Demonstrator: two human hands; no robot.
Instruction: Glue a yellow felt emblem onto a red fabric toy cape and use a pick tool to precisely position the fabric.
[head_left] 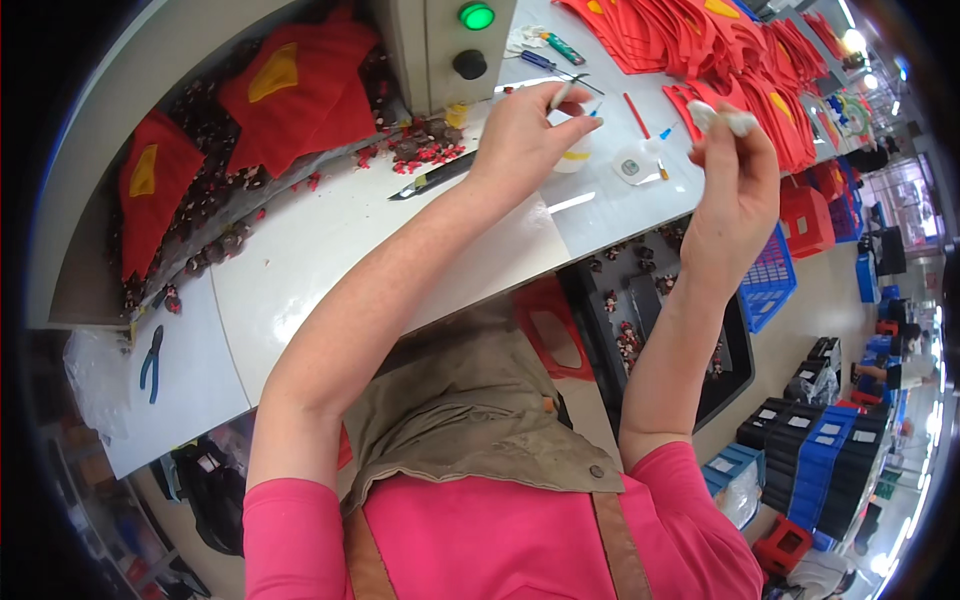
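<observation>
My left hand [535, 128] is closed with its fingertips around a slim dark pen-like tool [566, 92], partly hidden by the fingers. Just below it stands a small white container [572, 160] with a yellow band. Raised to the right, my right hand [728, 180] pinches a crumpled white wad [722, 118] that looks like tissue or cloth. Between the hands, a small whitish dish [638, 166] with a grey middle rests on the table. A red stick [636, 115] and a blue tip [667, 132] lie near it.
Red figure-shaped pieces [300, 95] lie over small dark and red parts at left, beneath a machine with a green light [477, 15]. Blue-handled pliers [151, 365], a knife [432, 177] and a screwdriver [540, 62] are on the table. A black tray [735, 370] sits below its edge.
</observation>
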